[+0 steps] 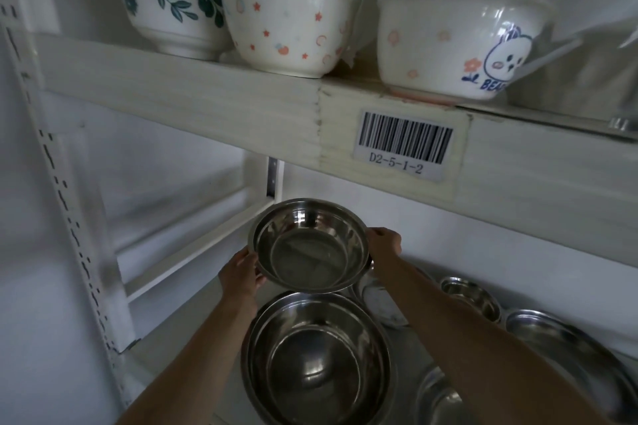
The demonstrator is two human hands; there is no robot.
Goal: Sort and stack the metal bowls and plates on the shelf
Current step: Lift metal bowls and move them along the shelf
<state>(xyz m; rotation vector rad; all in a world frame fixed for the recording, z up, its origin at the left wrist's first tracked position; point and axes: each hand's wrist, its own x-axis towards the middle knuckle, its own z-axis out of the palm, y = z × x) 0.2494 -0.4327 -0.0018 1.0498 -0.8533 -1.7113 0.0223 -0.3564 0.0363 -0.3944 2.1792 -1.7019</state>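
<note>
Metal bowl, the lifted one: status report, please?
Left hand and right hand grip metal bowl by its rim. Held above bowl stack. Nothing between them.

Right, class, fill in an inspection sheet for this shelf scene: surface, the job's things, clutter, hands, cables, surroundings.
Surface: pale lower shelf, dimly lit, metalware spread across it.
Job's things: held metal bowl, tilted, lifted above the large metal bowl; small metal bowl and metal plate lie to the right.
Clutter: a plate behind the right forearm, partly hidden.
Hands: left hand and right hand grip opposite rims of the held bowl.
Cables: nothing seen.
Surroundings: upper shelf carries a leaf-patterned bowl, a star-patterned bowl and a bear bowl; barcode label reads D2-5-1-2.
</note>
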